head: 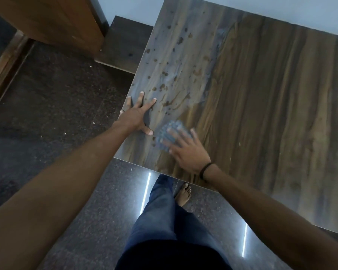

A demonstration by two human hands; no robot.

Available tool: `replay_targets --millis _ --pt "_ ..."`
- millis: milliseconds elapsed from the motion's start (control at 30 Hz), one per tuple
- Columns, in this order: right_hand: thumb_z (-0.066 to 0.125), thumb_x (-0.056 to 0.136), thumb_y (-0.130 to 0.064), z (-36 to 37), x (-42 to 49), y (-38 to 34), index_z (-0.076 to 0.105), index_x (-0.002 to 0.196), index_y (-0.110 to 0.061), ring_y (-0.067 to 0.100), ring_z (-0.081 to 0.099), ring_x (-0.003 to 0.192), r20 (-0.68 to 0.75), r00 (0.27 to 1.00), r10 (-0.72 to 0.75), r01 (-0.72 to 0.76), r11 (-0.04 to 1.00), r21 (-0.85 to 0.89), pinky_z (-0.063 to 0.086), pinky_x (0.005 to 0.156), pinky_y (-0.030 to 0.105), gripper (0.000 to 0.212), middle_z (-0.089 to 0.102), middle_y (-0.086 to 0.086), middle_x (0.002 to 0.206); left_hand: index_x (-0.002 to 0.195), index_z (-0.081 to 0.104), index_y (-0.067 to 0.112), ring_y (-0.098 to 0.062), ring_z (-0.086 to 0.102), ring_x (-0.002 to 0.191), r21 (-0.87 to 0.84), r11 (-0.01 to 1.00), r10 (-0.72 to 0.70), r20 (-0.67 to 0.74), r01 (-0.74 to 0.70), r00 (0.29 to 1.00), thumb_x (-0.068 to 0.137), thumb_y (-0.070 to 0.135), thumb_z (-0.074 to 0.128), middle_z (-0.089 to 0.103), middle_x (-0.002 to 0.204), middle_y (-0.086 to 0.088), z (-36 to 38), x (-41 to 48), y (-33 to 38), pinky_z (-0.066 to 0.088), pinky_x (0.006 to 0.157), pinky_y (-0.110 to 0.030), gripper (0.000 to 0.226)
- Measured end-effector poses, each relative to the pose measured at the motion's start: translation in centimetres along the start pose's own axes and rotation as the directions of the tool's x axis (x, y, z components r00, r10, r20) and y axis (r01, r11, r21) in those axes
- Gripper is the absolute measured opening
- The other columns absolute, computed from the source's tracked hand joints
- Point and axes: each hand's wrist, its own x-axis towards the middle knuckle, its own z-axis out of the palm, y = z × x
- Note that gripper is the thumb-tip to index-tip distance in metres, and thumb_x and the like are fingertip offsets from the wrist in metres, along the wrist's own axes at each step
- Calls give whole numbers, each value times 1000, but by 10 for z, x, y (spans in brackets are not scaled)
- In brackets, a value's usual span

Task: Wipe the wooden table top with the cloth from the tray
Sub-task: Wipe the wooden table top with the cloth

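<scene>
A wooden table top [261, 106] with dark grain fills the upper right of the view. Brown spots and a dull film cover its left strip. A bluish checked cloth [167, 134], blurred, lies near the table's near-left corner. My right hand [185, 151] presses flat on the cloth with spread, straight fingers. My left hand [138, 114] rests flat on the table's left edge, fingers splayed, just left of the cloth. No tray is in view.
Dark polished stone floor [53, 106] surrounds the table on the left and front. A brown wooden door or cabinet [53, 18] stands at the top left. My legs in blue jeans [162, 217] and a bare foot [183, 193] are by the near edge.
</scene>
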Motion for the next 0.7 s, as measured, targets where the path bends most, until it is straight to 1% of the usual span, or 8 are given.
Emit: replay_targets --millis 67,133,233,300,333,433,567,700 --pt "32 106 -42 6 -19 2 22 157 -44 26 8 156 55 958 -283 285 958 -39 13 122 62 52 14 -4 168 153 -4 55 -38 -28 147 -4 1000 14 -2 -14 1000 60 42 93 -33 160 10 0 -1 -1 10 110 -76 135" --pt "31 106 -44 -4 -6 34 15 157 -45 25 8 156 83 928 -363 371 919 -132 10 122 62 54 14 -5 168 153 -3 54 -39 -28 147 -5 1000 25 -17 -25 1000 60 42 93 -32 161 9 0 -1 -1 10 109 -77 134" --pt "26 107 -45 -28 30 73 9 157 -49 24 3 156 2 997 77 -77 996 -49 11 119 67 52 9 -7 169 152 -5 55 -39 -28 147 12 1000 14 0 -14 1000 60 44 93 -33 160 10 0 0 1 12 108 -77 135" --pt "28 108 -43 -36 39 63 16 157 -47 25 2 156 -62 923 380 -372 922 110 11 119 66 51 10 -6 169 152 -7 56 -39 -28 147 22 1000 6 1 -6 1000 60 46 92 -34 160 11 1 0 1 13 108 -77 136" --pt "29 107 -42 -31 35 46 17 158 -45 28 3 156 -73 920 386 -378 920 101 12 119 66 52 10 -3 169 151 -7 56 -39 -28 147 22 1000 3 1 -3 1000 60 46 92 -34 160 11 1 0 1 13 109 -77 136" --pt "30 107 -43 3 -9 -17 19 158 -43 30 6 156 2 1000 -30 30 999 -14 11 120 67 52 12 -1 169 151 -8 57 -39 -28 147 20 1000 3 3 -3 1000 59 47 92 -35 159 11 2 3 0 14 109 -77 136" --pt "28 106 -47 11 -27 7 14 158 -45 25 4 156 49 940 -338 342 928 -146 8 122 63 54 10 -5 169 151 -6 56 -40 -28 146 6 1000 14 -7 -14 1000 58 46 93 -34 160 11 2 4 -3 13 108 -78 136" --pt "30 107 -42 -19 19 46 14 158 -45 26 5 156 -59 968 242 -240 970 42 14 118 68 53 11 -5 169 150 -7 57 -39 -30 146 8 1000 7 17 -7 1000 58 45 93 -36 158 12 1 6 -1 13 107 -78 137"
